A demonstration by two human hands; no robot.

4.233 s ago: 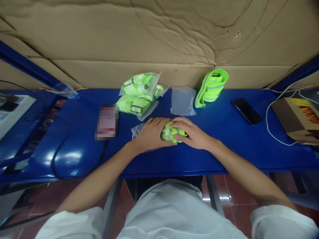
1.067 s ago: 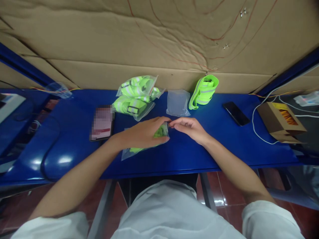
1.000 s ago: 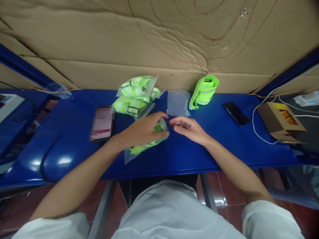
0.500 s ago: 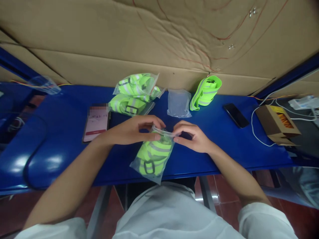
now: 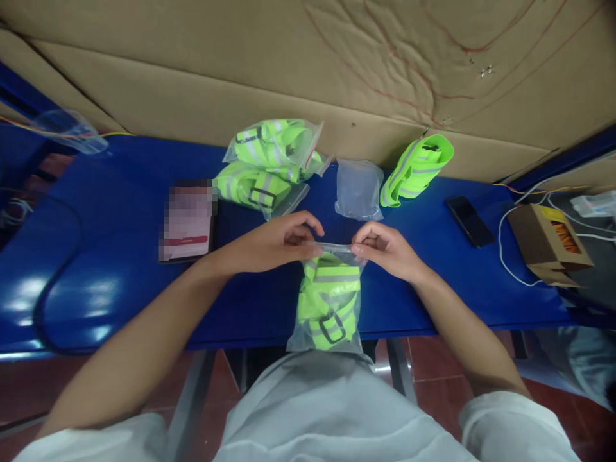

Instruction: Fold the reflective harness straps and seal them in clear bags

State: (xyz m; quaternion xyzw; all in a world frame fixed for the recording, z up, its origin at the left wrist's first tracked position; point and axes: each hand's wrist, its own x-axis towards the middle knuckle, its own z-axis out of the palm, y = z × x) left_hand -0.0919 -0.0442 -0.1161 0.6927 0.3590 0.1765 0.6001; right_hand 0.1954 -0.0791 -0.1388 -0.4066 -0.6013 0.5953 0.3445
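Note:
A clear zip bag (image 5: 332,301) with a folded neon-yellow reflective strap and a black buckle inside hangs at the table's front edge. My left hand (image 5: 289,244) pinches the top left corner of its mouth between thumb and fingers. At the top right corner, my right hand (image 5: 385,250) grips the same edge, thumb against the curled fingers. The bag's top edge is stretched between both hands. Just beyond them lie a flat clear bag (image 5: 359,190) and a rolled neon reflective strap (image 5: 418,169) without a bag.
Filled bags of neon straps (image 5: 269,160) are piled at the back, left of centre. A tablet-like device (image 5: 188,221) with a lit screen lies left. To the right are a black phone (image 5: 469,221), a white cable and an open cardboard box (image 5: 551,244). A cardboard wall (image 5: 202,83) stands behind.
The bag has swung from a slant to nearly upright and shifted right in view. My hands have drawn its top edge straighter. The whole view has shifted slightly.

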